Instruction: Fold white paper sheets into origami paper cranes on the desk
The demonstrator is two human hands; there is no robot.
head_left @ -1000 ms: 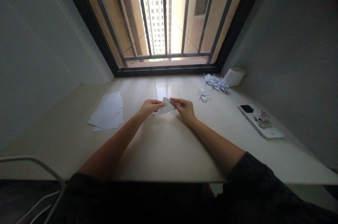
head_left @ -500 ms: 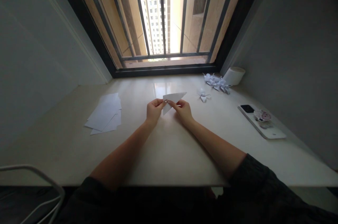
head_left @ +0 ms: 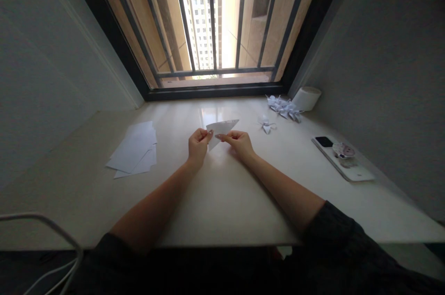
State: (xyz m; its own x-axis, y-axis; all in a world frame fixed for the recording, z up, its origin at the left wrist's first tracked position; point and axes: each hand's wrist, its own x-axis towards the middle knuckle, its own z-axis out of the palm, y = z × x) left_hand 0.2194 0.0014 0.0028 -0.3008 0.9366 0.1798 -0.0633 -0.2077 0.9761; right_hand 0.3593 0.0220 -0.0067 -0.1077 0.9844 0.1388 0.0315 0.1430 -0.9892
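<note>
Between my hands is a folded sheet of white paper point(head_left: 222, 127), triangular in outline, held up just over the pale sill. My left hand point(head_left: 199, 146) pinches its left edge, the thumb lying on the near face. From the right, my right hand point(head_left: 240, 143) grips the same paper, its thumb pressed on the middle of the near face. The fingers behind the paper are partly hidden. One folded paper figure point(head_left: 266, 126) with pointed ends lies to the right, apart from my hands.
Loose white sheets point(head_left: 134, 147) overlap at the left. A heap of folded paper figures point(head_left: 284, 108) lies at the back right against a white roll point(head_left: 306, 99). A phone point(head_left: 342, 158) rests at the right. A pale cable point(head_left: 45, 221) curves at the lower left. A barred window stands behind.
My left hand has shifted slightly left and its thumb has come apart from the right thumb. The folded paper has moved a little left with it. The camera view has shifted slightly.
</note>
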